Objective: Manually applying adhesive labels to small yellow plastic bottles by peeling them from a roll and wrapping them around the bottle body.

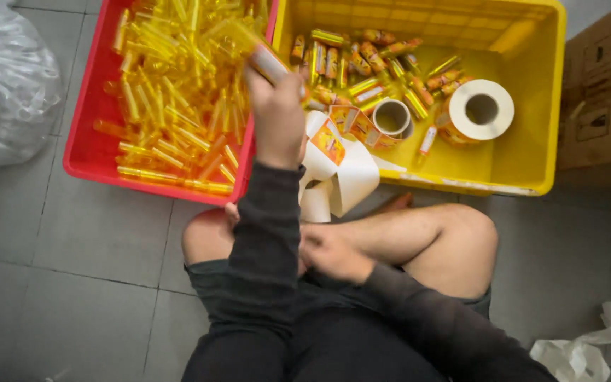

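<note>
The left hand (275, 117) is holding a small yellow tube (266, 62) with a white cap, the fingers closed around it, and this tube is sitting just above the dividing edge where the red crate (83, 152) is meeting the yellow crate (542, 106). The picture is a little blurred there, so I cannot tell if the tube is already carrying a label. On the left side of the tube, the red crate is holding a big heap of plain yellow tubes (171, 99). On the right side of the tube, the yellow crate is holding a smaller group of labelled tubes (362, 64) with orange stickers, and beyond them two sticker rolls are lying on the crate floor, a small roll (392, 117) and a bigger white roll (481, 110). Below the tube, a strip of white backing paper (337, 180) with an orange sticker (327, 141) on it is hanging over the front wall of the yellow crate. Further below the tube, the right hand (334, 253) is resting against the bare knee; its fingers are curled, and I cannot tell if something is inside them. The person is sitting on a grey tiled floor (72, 233). Far to the left of the tube a clear plastic bag (5, 85) is lying, and far to the right a brown cardboard box (602, 92) is standing.
</note>
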